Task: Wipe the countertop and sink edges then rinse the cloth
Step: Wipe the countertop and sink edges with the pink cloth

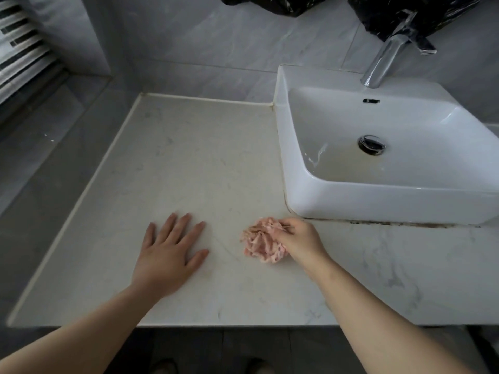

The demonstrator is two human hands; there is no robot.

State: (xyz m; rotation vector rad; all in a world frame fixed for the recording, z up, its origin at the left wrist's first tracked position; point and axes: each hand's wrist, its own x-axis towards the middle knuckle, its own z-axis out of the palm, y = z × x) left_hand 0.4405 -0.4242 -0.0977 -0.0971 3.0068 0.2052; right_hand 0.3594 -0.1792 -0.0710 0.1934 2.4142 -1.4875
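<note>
While the left hand (170,251) lies flat on the countertop (189,163) in the lower middle of the frame, fingers spread wide and palm down, it holds nothing. To its right, the right hand (299,240) is closed around a crumpled pink cloth (260,240), the fingers curled over its top and the bundle pressed against the pale marbled surface. Cloth and hand sit just below the near left corner of the sink (305,184), close to it but not touching.

That sink is a white rectangular basin standing on top of the counter at the right of the frame, with a round metal drain (371,144) in its floor and a small overflow slot on the back wall. A chrome faucet (383,62) leans over its rear edge from the upper right. Dark grime lines the seam where the basin's front edge meets the counter. Two black plastic bags (405,14) hang along the top edge against the grey tiled wall (216,44). No writing, brand or label can be read anywhere.
</note>
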